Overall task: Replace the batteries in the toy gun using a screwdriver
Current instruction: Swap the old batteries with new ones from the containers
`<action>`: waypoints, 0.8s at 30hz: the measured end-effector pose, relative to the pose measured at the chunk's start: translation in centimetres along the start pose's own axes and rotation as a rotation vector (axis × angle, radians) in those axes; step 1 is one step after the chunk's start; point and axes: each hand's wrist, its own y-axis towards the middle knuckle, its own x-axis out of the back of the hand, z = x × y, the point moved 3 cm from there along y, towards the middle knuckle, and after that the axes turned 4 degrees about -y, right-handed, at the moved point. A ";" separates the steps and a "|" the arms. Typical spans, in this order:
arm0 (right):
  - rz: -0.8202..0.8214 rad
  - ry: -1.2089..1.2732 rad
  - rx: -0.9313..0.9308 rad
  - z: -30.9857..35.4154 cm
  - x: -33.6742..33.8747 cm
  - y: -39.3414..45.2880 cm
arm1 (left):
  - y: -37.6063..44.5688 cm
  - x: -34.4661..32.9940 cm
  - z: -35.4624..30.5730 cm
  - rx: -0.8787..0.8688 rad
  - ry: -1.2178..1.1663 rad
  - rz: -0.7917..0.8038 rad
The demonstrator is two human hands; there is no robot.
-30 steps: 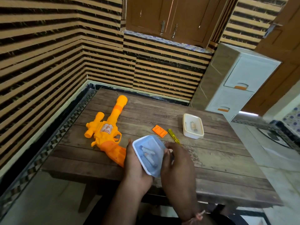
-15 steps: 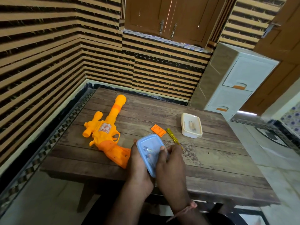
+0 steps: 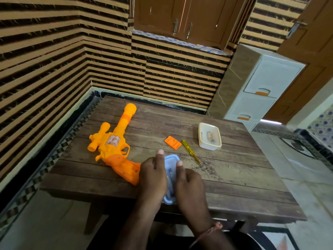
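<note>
Now, entries:
Hands: left hand (image 3: 153,175) and right hand (image 3: 189,184) both grasp the blue box (image 3: 170,167) from either side, fingers curled round its edges, low over the desk (image 3: 234,177).
Reason: probably steadying the box to open it and get at the batteries; contents dim through the lid.
Gun (image 3: 112,144): orange, lying flat on the desk left of the hands, barrel pointing away, grip nearest.
Cover (image 3: 173,142): small orange plate lying apart from the gun, so the compartment looks open.
Screwdriver (image 3: 191,151): yellow, beside the cover, untouched.
Tub (image 3: 210,136): white, open, small items inside, likely batteries.
</note>
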 end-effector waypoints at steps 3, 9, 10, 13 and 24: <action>0.132 0.059 -0.146 -0.3 0.8 1.0 | -0.2 -0.5 0.5 -0.052 0.071 0.063; 0.048 -0.099 -0.046 -1.0 0.3 0.8 | -0.9 -1.0 0.5 -0.043 0.114 0.102; 0.037 -0.083 -0.065 -1.1 0.3 0.7 | -1.0 -1.1 0.4 -0.034 0.112 0.103; 0.003 -0.030 -0.060 -1.0 0.6 0.6 | -1.1 -0.9 0.4 -0.016 0.227 0.093; 0.319 0.665 -0.206 -2.3 1.4 -1.7 | -0.2 -0.4 0.8 0.095 0.148 0.072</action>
